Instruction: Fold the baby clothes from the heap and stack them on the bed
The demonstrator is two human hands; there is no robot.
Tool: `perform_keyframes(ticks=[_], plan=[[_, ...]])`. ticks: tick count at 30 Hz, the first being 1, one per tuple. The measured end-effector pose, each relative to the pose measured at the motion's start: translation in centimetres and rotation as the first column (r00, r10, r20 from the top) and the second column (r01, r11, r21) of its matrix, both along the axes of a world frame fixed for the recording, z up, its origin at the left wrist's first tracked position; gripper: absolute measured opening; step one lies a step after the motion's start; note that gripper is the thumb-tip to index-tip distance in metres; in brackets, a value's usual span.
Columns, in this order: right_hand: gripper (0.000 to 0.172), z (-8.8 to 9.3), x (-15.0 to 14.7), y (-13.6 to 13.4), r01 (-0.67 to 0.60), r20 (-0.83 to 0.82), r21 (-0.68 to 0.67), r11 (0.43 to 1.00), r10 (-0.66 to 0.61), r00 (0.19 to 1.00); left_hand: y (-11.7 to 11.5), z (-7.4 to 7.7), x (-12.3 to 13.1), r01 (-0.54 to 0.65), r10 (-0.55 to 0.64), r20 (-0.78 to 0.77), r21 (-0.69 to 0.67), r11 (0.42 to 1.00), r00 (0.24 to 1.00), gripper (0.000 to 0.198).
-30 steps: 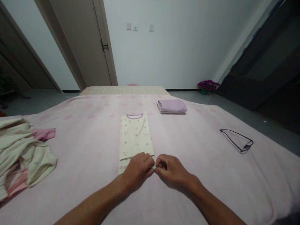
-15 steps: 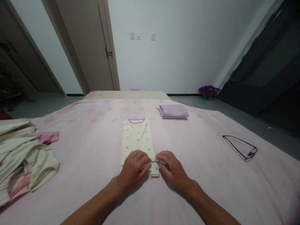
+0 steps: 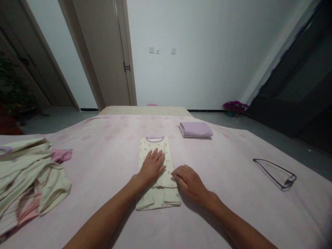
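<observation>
A cream shirt (image 3: 168,180) with small printed motifs and a lilac neckband lies on the bed, folded into a narrow strip with its neck pointing away from me. Across its upper middle my left hand (image 3: 153,164) rests flat, fingers stretched and slightly spread. At the shirt's right edge my right hand (image 3: 190,181) has its fingers curled and thumb pressed in, pinching the cloth there. The lower hem shows below my hands, with a folded layer lying across it.
A loose heap of cream and pink clothes (image 3: 31,176) lies at the left. Beyond the shirt, to the right, sits a folded lilac cloth (image 3: 196,129). A black thin-framed object (image 3: 276,171) lies on the pink bedsheet (image 3: 220,207) at the right.
My left hand has let go of the lower edge and moved up onto the shirt, opening flat. The lower part of the shirt is now uncovered. My right hand stays at the right edge.
</observation>
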State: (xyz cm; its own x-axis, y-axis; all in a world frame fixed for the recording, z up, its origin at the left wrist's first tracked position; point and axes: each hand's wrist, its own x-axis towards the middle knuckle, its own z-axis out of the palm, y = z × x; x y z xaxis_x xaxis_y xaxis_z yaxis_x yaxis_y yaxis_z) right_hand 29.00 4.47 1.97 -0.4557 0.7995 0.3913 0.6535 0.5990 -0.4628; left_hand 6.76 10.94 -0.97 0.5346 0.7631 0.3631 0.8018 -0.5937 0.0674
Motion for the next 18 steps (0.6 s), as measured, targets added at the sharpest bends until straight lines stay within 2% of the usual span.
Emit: perform_keyframes(ticks=[3, 6, 9, 14, 18], plan=[[0.034, -0.6, -0.7, 4.7, 0.004, 0.015, 0.044, 0.999, -0.005, 1.000, 0.4, -1.2, 0.2, -0.054, 0.054, -0.062, -0.007, 0.999, 0.997, 0.056], [0.047, -1.7, -1.8, 9.7, 0.002, 0.171, 0.015, 1.000, -0.004, 0.985, 0.4, -2.2, 0.2, -0.108, 0.106, -0.075, -0.026, 0.994, 0.992, 0.058], [0.058, -2.8, -2.9, 13.4, 0.041, 0.342, -0.056, 0.998, -0.020, 0.940, 0.2, -2.5, 0.1, -0.121, 0.117, -0.075, -0.050, 0.991, 0.990, 0.059], [0.067, -4.1, -3.4, 16.2, 0.158, 0.443, -0.157, 0.975, -0.073, 0.893, -0.1, -2.1, 0.2, -0.135, 0.130, -0.054, -0.121, 0.983, 0.990, 0.061], [0.067, -4.6, -2.9, 16.8, 0.149, 0.418, -0.181, 0.972, -0.061, 0.906, -0.1, -1.5, 0.1, -0.111, 0.108, -0.031, -0.177, 0.978, 0.994, 0.061]])
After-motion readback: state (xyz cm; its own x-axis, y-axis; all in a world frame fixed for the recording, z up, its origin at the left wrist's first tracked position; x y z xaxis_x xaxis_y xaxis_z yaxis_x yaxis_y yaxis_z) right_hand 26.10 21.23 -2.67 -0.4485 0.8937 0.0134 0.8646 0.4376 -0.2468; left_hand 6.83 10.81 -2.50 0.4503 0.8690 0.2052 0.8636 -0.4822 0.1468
